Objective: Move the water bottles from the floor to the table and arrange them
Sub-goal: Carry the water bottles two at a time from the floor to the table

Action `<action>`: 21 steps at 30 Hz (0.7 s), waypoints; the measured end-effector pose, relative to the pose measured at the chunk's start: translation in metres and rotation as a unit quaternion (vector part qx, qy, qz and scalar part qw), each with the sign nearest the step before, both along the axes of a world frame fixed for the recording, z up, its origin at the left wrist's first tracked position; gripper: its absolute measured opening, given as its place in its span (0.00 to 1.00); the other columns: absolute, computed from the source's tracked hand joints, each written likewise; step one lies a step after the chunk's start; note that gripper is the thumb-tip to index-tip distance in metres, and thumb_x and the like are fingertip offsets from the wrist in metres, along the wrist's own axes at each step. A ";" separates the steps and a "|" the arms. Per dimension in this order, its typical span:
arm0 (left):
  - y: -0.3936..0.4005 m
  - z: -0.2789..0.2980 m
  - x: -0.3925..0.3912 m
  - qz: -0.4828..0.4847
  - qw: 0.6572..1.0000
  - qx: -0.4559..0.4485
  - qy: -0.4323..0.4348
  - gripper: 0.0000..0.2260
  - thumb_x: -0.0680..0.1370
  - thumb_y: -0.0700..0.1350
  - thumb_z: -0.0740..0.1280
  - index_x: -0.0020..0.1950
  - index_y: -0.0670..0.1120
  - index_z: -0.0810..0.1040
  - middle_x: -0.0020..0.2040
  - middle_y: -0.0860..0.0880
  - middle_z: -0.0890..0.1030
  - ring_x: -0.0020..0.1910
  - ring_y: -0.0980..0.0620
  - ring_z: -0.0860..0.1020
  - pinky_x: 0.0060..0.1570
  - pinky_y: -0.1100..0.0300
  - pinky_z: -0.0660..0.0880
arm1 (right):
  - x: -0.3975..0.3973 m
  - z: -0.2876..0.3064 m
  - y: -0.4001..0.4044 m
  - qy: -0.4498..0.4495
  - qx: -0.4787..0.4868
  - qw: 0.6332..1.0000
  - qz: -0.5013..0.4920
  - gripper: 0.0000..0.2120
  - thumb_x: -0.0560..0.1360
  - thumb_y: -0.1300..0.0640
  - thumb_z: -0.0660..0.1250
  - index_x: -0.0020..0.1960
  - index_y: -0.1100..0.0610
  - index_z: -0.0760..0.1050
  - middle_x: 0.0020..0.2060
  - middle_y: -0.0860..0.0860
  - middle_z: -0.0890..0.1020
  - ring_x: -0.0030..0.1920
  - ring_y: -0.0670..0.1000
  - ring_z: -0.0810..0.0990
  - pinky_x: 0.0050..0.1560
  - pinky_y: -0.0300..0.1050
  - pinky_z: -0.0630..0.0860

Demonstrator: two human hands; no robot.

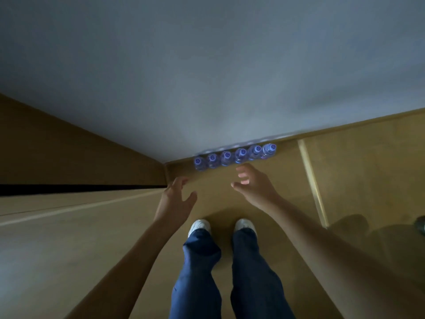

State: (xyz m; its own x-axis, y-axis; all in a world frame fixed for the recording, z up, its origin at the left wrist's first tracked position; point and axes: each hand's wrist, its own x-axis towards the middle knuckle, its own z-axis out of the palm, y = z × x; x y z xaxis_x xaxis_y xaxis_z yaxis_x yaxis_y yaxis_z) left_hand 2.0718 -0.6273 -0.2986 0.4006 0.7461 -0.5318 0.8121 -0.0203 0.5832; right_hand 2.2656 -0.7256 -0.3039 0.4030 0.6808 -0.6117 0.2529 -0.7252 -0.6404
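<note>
- Blue-capped water bottles point(235, 156), six of them, stood upright in one row on the floor point(230, 199), touching or just beside each other, tight against the foot of the pale wall point(207, 77)
- Their row started near the corner where the wall met a brown panel point(69, 153) and ran rightward along the wall's base
- The left hand point(178, 199) hovered above the floor just short of the row's left end, fingers spread and relaxed, holding nothing
- The right hand point(250, 185) hovered just short of the row's middle, fingers loosely bent and apart, holding nothing and touching no bottle
- White shoes point(222, 226) and blue trousers point(225, 272) showed the person standing on the floor, facing the row
- A pale strip point(312, 180) crossed the floor to the right of the bottles
</note>
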 end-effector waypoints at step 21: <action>0.087 -0.400 0.034 0.022 0.998 0.057 -0.028 0.22 0.73 0.42 0.72 0.66 0.45 0.71 0.57 0.48 0.76 0.57 0.48 0.76 0.50 0.60 0.70 | 0.016 -0.383 0.109 -0.135 0.095 0.980 0.114 0.26 0.72 0.57 0.71 0.68 0.59 0.69 0.61 0.56 0.77 0.62 0.55 0.75 0.56 0.43 0.69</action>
